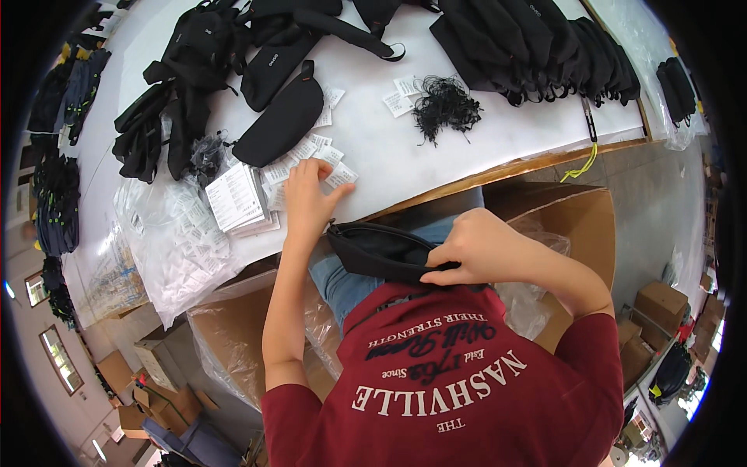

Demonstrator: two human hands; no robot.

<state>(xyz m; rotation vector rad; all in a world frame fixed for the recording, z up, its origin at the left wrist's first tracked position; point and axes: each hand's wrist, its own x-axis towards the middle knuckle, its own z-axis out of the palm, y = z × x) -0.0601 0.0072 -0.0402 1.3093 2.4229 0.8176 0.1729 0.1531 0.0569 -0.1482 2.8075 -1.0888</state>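
Observation:
My right hand pinches the rim of a black zippered pouch, which gapes wide above my lap. Over the near edge of the table, my left hand reaches down onto loose white printed labels, its thumb and fingers apart. Whether a label sits under the fingertips is hidden. Just left of that hand lies a stack of white printed cards. Beyond it rests another black pouch, closed, with some labels beside it.
Black bags pile up at the far left, and a row of black pouches fills the far right. A tangle of black cords lies between. Clear plastic bags hang over the table's left edge. An open cardboard box stands below the table.

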